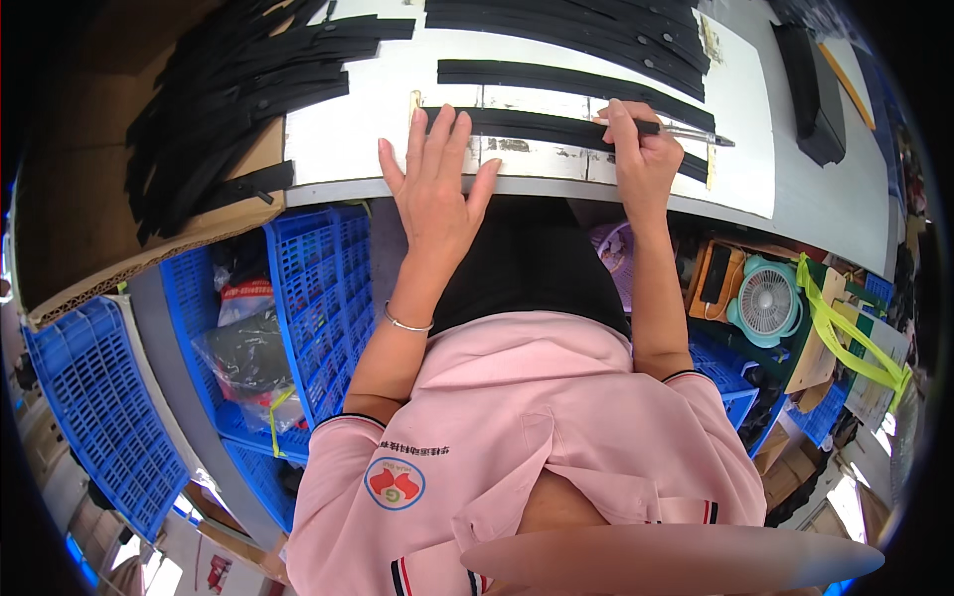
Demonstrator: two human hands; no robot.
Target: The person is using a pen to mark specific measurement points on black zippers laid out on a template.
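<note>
My left hand [432, 184] lies with its fingers spread on a white board [378, 129]. Its fingertips rest at the left end of a long black strip [537, 125] that looks like a zipper. Near the strip's other end, my right hand [644, 159] is closed round a pen [691, 133] with a black grip and a clear barrel. The pen's point is close to the strip, partly hidden by fingers, so contact cannot be made out. A second black strip [556, 75] runs alongside, farther off. Drawn lines cross the board beneath both.
More black strips [586, 30] lie along the far side. A tangled heap of them [229, 109] hangs over a cardboard box [60, 268] at left. A black box-shaped object [810, 94] stands at right. Blue baskets [318, 298] and a small fan [767, 301] sit below table height.
</note>
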